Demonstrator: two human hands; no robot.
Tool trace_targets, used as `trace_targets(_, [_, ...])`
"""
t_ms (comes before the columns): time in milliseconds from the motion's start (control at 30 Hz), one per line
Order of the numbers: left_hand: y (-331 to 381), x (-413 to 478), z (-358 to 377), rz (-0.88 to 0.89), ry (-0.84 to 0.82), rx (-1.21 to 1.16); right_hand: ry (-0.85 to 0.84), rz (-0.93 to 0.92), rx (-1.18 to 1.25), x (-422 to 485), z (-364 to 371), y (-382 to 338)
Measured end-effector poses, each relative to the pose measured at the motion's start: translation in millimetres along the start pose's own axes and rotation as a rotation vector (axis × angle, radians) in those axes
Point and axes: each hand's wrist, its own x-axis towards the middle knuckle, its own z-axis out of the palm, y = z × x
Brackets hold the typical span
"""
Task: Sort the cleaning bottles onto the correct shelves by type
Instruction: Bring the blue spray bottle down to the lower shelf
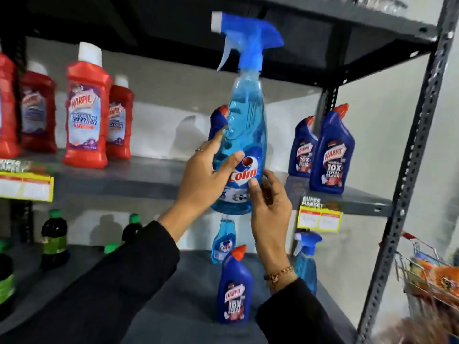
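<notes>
A tall clear-blue Colin spray bottle (244, 125) with a blue trigger head is held upright in front of the middle shelf. My left hand (203, 177) wraps its lower body from the left. My right hand (270, 202) touches its base from the right with thumb and fingers. Red Harpic bottles (85, 117) stand on the middle shelf (139, 175) at left. Dark blue Harpic bottles (330, 150) stand at its right, one more partly hidden behind the held bottle. On the lower shelf (173, 289) stand a blue Harpic bottle (234, 286) and two Colin sprays (306, 259).
Dark bottles with green caps (54, 234) stand at the lower shelf's left. Yellow price tags (319, 219) hang from the middle shelf's edge. A perforated metal upright (407, 170) frames the rack's right side. A wire basket (432, 271) with orange packets sits at far right.
</notes>
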Motion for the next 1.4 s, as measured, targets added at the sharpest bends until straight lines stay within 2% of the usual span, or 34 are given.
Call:
trace_targets(100, [-13.4,-43.9,-7.4,-0.040,0.025,0.028,-0.003,0.019,0.023,-43.6,-1.9,21.1])
trace_targets(167, [-36.8,-82.6,-11.6,-0.097,0.006,0.085,0.007,0.065,-0.054,-80.1,-2.8,55.8])
trace_targets(233, [-67.8,-123.6,-15.9,-0.182,-0.053,0.152,-0.005,0.168,-0.187,-118.5,-5.2,91.5])
trace_targets(300, [-98.7,-160.6,-20.3,-0.314,-0.141,0.208,-0.078,0.304,-0.288,-152.7,-8.6,125.5])
trace_targets(367, [-124.3,-182.4,-21.3,-0.413,-0.221,0.242,-0.152,0.365,-0.376,-170.3,-10.7,154.2])
trace_targets(533, [-174.9,-206.6,-22.4,-0.589,-0.289,0.272,-0.288,0.460,-0.536,-174.1,-6.2,198.3])
trace_targets(633, [-199.2,-208.1,-24.5,-0.684,-0.291,0.203,-0.340,0.471,-0.547,-168.5,-0.4,211.4])
trace_targets(767, [-231.7,-198.6,-29.1,-0.716,-0.359,0.194,-0.351,0.468,-0.553,-160.4,8.8,235.4])
trace_targets(833, [-244.7,-204.3,-31.4,-0.692,-0.389,0.212,-0.342,0.419,-0.567,-164.4,8.2,242.0])
trace_targets(900, [-254.4,-215.6,-31.1,-0.647,-0.328,0.241,-0.317,0.302,-0.628,-174.8,1.8,250.1])
trace_targets(967, [-258.7,-231.1,-29.6,-0.416,-0.174,0.476,-0.286,0.163,-0.747,-188.9,-12.2,251.8])
trace_targets(1033, [-259.6,-243.4,-20.1,-0.116,-0.017,0.645,-0.171,0.075,-0.893,-200.4,-30.6,252.5])
trace_targets(1100, [-248.5,-249.9,0.5,0.094,-0.044,0.622,-0.023,0.129,-0.943,-200.2,-48.8,255.2])
trace_targets(1167, [-241.1,-251.8,26.3,0.159,-0.178,0.519,0.038,0.299,-0.871,-185.6,-63.3,260.7])
trace_targets(1233, [-231.9,-241.3,52.1,0.022,-0.287,0.370,-0.033,0.459,-0.735,-165.2,-74.7,264.5])
trace_targets(1333, [-222.3,-217.2,81.2,-0.495,-0.362,0.082,-0.150,0.587,-0.538,-148.6,-86.4,260.3])
trace_targets(1400, [-224.6,-206.5,90.0,-0.722,-0.394,0.046,-0.158,0.624,-0.521,-145.2,-87.4,254.8])
